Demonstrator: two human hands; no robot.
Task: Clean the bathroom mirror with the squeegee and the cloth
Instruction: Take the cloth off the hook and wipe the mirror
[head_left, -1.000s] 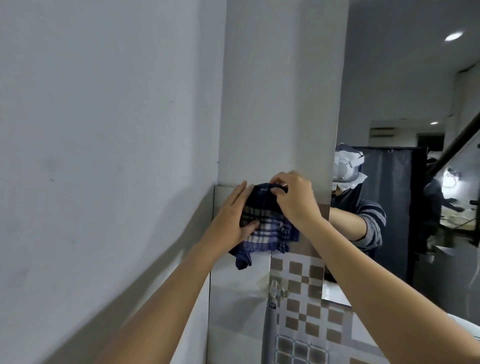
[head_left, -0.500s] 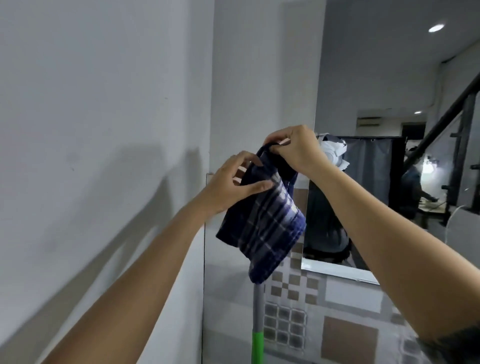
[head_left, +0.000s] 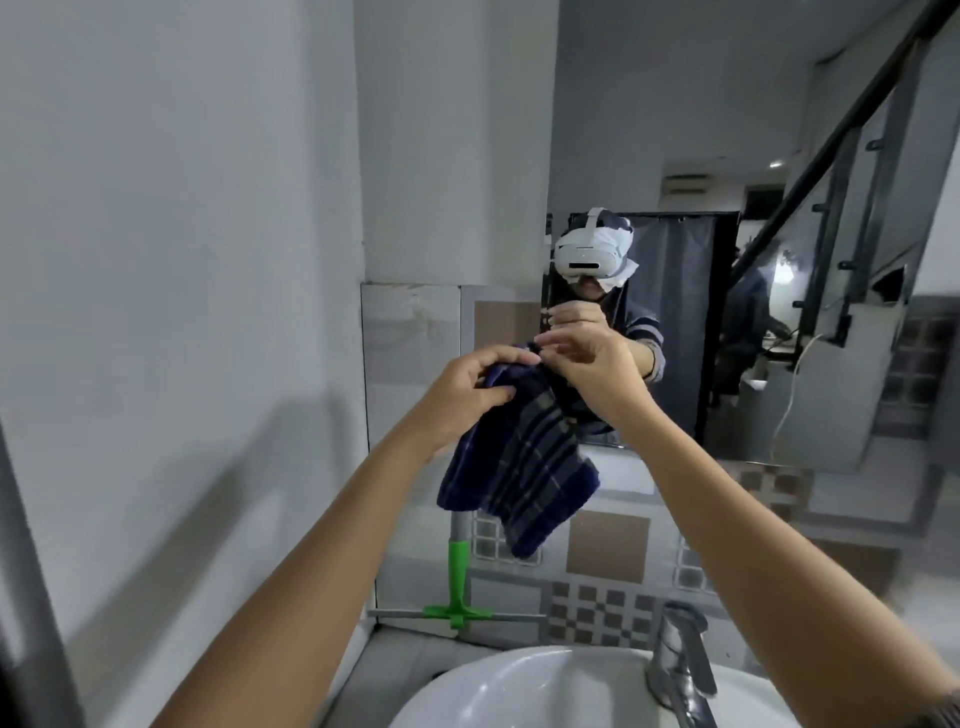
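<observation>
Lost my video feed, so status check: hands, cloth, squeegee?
Left hand and right hand both grip the plaid cloth, held off the mirror. Squeegee stands untouched behind the sink. Nothing blocking.

Cloth (head_left: 519, 467) is off the tiled wall (head_left: 410, 332) where both hands pressed it a second ago; it now hangs free in front of the mirror (head_left: 727, 156). View tilts down: sink (head_left: 519, 686), faucet (head_left: 680, 660) and green squeegee (head_left: 457, 587) head come into frame.
</observation>
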